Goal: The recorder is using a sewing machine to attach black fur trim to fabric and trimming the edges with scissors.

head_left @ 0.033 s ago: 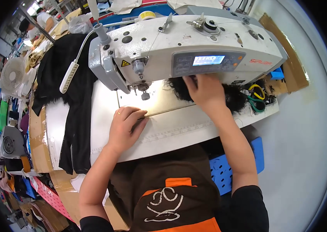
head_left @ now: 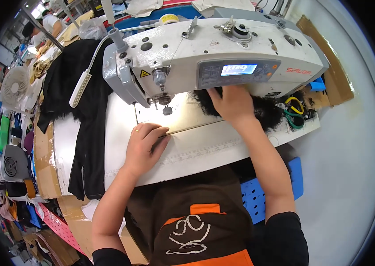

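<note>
My left hand point(head_left: 143, 144) lies flat, palm down, on the white sewing table point(head_left: 205, 150), just in front of the needle point(head_left: 166, 108) of the white industrial sewing machine point(head_left: 205, 53). A ring shows on one finger. It holds nothing. My right hand point(head_left: 231, 105) reaches under the machine's arm and grips a black furry fabric point(head_left: 267, 113) that lies behind the needle plate. The fingertips are partly hidden in the fur.
Black cloth point(head_left: 81, 111) drapes over the table's left side. A gooseneck lamp point(head_left: 81, 88) hangs left of the machine head. Green and yellow scissors point(head_left: 294, 114) lie at the right. A small fan point(head_left: 15, 84) stands far left. A blue crate point(head_left: 263, 195) sits under the table.
</note>
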`<state>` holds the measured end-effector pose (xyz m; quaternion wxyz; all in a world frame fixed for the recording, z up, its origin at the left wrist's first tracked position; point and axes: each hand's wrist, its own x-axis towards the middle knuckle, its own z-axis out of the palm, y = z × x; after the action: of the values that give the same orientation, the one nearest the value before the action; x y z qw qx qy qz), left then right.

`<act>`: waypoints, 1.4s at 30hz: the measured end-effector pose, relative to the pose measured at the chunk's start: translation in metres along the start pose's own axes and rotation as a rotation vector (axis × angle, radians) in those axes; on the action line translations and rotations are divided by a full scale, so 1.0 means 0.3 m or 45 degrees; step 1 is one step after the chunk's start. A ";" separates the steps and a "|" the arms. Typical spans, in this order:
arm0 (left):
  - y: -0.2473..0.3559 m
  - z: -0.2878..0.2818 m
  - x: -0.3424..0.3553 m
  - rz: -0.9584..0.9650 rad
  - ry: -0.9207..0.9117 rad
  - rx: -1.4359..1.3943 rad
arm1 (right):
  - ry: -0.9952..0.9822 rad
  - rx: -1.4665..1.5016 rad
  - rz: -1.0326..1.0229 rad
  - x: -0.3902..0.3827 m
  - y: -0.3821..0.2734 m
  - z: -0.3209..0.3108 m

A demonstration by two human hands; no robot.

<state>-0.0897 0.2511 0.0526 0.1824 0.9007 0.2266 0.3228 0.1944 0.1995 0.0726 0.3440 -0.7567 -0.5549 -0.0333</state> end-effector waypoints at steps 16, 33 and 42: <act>0.077 -0.012 -0.027 -1.071 -0.087 -1.675 | -0.467 0.474 -0.367 -0.256 -0.242 -0.102; -0.020 -0.163 -0.165 -1.255 0.435 -1.786 | -1.494 1.670 0.803 -0.409 -0.323 -0.061; -0.031 -0.187 -0.178 -1.156 0.390 -1.664 | -0.948 2.213 0.883 -0.378 -0.217 -0.090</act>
<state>-0.1664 0.2411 0.0623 0.7520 0.3780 0.3581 0.4043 0.1038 0.1014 0.0755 0.5722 -0.3252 -0.2080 0.7235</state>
